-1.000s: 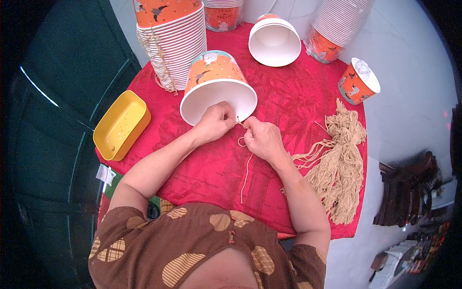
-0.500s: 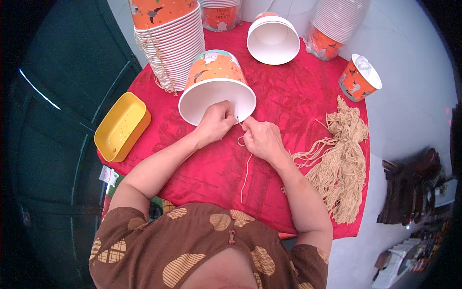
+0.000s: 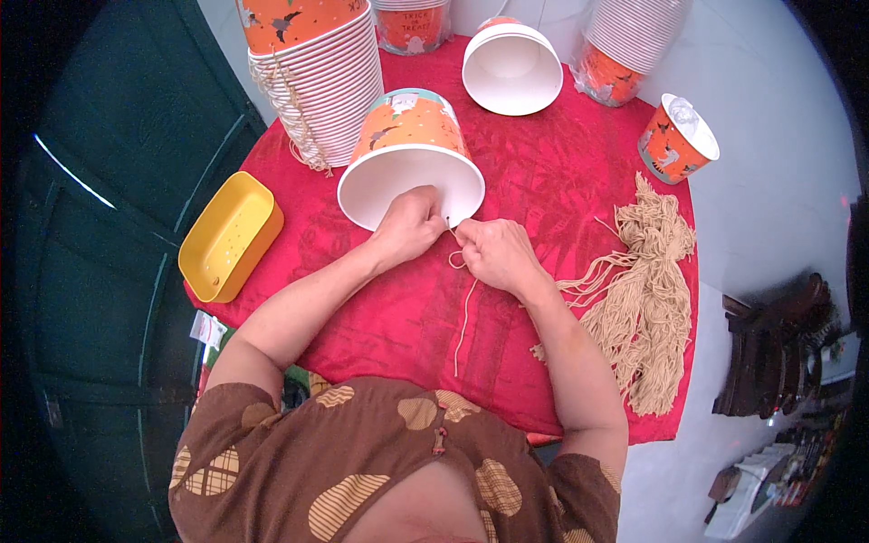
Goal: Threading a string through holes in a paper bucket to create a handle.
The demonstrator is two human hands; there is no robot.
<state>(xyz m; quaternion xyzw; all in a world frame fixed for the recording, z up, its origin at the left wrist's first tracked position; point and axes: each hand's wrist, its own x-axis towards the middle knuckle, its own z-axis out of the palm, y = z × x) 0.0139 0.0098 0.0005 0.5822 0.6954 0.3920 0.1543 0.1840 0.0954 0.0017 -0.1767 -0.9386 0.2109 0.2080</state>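
An orange paper bucket (image 3: 412,122) with a white inside lies on its side, its mouth facing me. My left hand (image 3: 412,224) is closed at the lower rim, with its fingertips curled into the mouth; what lies under them is partly hidden. Just right of it, my right hand (image 3: 493,252) pinches a thin beige string (image 3: 465,326) beside a small dark hole in the rim. The string loops below the fingers, and its loose end trails over the red cloth toward me.
A red cloth (image 3: 389,317) covers the table. At left are a yellow basket (image 3: 267,222) and a tall bucket stack (image 3: 330,104) with strings hanging. Another bucket (image 3: 512,71), a wrapped stack (image 3: 625,54), a small cup (image 3: 668,149) and a beige string bundle (image 3: 656,290) stand rightward.
Both hands keep almost the same place at the bucket's rim. The whole view has shifted very slightly; nothing has been let go.
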